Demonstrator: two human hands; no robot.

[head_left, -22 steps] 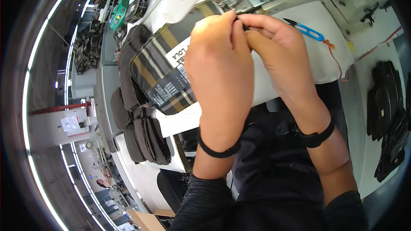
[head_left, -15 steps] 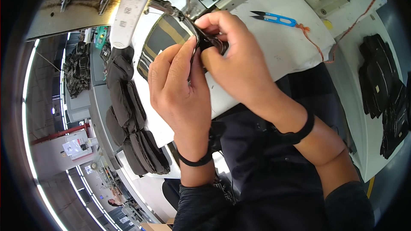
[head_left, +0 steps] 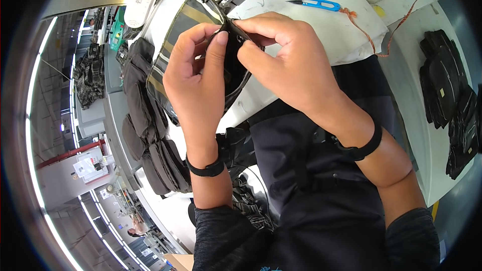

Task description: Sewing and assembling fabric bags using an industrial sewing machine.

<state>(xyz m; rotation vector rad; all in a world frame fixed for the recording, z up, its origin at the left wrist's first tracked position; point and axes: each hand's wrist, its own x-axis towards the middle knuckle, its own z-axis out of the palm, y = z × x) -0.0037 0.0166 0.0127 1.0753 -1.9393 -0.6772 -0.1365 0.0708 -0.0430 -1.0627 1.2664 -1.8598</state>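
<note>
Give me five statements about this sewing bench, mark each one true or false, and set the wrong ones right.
1. The left hand and the right hand both grip the striped fabric pouch. True.
2. An orange cord is tied to the blue-handled thread snips. True.
3. The thread snips are held in the right hand. False: they lie on the white work surface, apart from both hands.
4. Only the left wrist wears a black wristband. False: there is one on each wrist, left wristband and right wristband.
5. Dark fabric pieces lie toward the right edge of the view. True.
</note>
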